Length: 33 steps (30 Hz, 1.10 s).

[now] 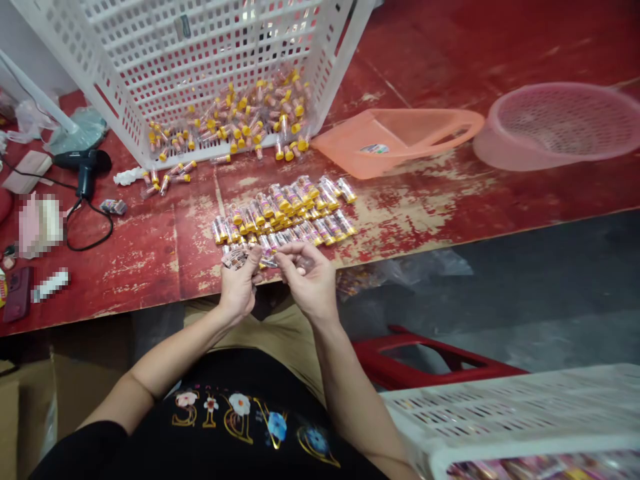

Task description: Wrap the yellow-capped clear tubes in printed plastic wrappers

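Note:
My left hand (239,287) is closed around a small bunch of printed plastic pieces, perhaps sleeves or labels (234,258), its thumb pressed on top. Beside it, my right hand (313,280) has thumb and forefinger brought together in a pinch. What sits between those fingertips is too small to make out. Just beyond both hands, small clear tubes with yellow caps (280,200) lie side by side in rows on the worn red table (430,220). The nearest tubes are partly covered by my fingers.
A white crate (165,73) lies tipped on its side, with loose yellow-capped tubes (240,120) spilling from it. An orange scoop (400,137) and a pink basket (485,143) stand to the right. At left are a hair dryer (85,167) and a phone (18,293). Below right are a red stool (380,357) and another crate (425,433).

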### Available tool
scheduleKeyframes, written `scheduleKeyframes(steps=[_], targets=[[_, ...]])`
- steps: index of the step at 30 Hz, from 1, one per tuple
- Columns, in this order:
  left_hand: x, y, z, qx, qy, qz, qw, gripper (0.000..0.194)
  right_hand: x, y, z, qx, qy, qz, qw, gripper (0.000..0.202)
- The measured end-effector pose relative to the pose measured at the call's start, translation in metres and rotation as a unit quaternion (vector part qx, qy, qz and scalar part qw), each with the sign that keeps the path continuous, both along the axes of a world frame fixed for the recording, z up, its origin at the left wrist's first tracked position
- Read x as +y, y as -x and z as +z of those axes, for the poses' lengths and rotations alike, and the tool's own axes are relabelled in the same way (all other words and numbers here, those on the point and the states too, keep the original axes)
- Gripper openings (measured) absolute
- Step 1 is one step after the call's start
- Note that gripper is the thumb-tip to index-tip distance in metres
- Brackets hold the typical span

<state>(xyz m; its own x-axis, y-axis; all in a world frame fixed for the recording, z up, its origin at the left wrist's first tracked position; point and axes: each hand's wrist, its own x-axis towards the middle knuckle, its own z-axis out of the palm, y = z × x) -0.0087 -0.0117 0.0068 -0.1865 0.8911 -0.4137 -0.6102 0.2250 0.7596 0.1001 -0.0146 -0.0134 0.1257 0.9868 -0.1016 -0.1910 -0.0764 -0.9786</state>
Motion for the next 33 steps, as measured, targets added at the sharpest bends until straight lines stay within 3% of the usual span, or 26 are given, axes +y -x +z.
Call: scheduleKeyframes(steps=[4, 8, 15, 19, 24, 31, 33], targets=[[0.005, 0.005, 0.001, -0.035, 0.021, -0.01, 0.999, 0.059, -0.002, -0.006, -0.007, 0.055, 0.011, 0.027, 0.998, 0.039], [0.009, 0.015, 0.002, -0.072, 0.044, -0.022, 0.996, 0.058, -0.02, -0.018, -0.004, -0.004, -0.038, 0.05, 0.998, 0.045], [0.01, 0.016, 0.004, -0.097, 0.04, -0.066, 0.992, 0.057, -0.041, -0.009, 0.01, -0.093, -0.142, -0.061, 0.984, 0.046], [0.01, 0.014, 0.006, -0.094, 0.032, -0.104, 0.99, 0.056, -0.041, -0.016, 0.012, -0.211, -0.204, -0.087, 0.952, 0.044], [0.009, 0.011, 0.007, -0.069, 0.047, -0.116, 0.99, 0.057, -0.038, -0.031, 0.016, -0.336, -0.287, -0.065, 0.895, 0.045], [0.006, 0.011, 0.02, -0.023, 0.047, -0.174, 0.983, 0.056, -0.037, -0.02, 0.027, -0.279, -0.208, -0.08, 0.934, 0.032], [0.008, 0.013, 0.024, 0.006, 0.03, -0.159, 0.987, 0.052, -0.035, -0.019, 0.033, -0.232, -0.2, -0.042, 0.951, 0.029]])
